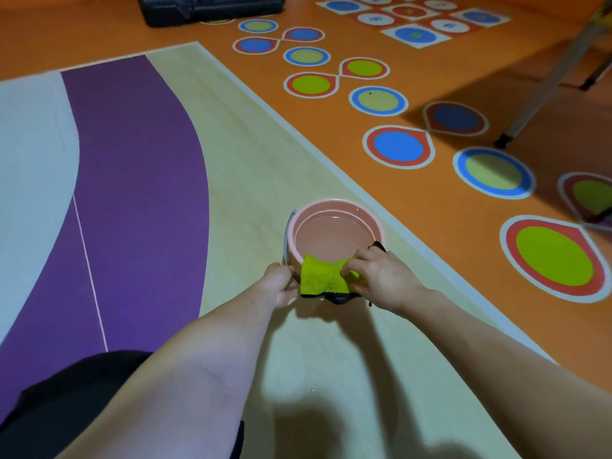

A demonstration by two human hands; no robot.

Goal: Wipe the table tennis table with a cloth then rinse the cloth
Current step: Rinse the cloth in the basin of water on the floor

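No text, brand or number can be read anywhere. The square floor tiles point(414, 35) in the upper right of the frame carry small marks at the centre of their blue, white and red circles, but these are too small and blurred to make out. The round floor markings point(377, 100) below them are plain colour.

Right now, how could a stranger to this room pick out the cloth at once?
Find the pink bucket on the pale floor strip. The cloth hangs over its near rim, between both hands. Nothing else there is fuzzy lime green with a black edge.
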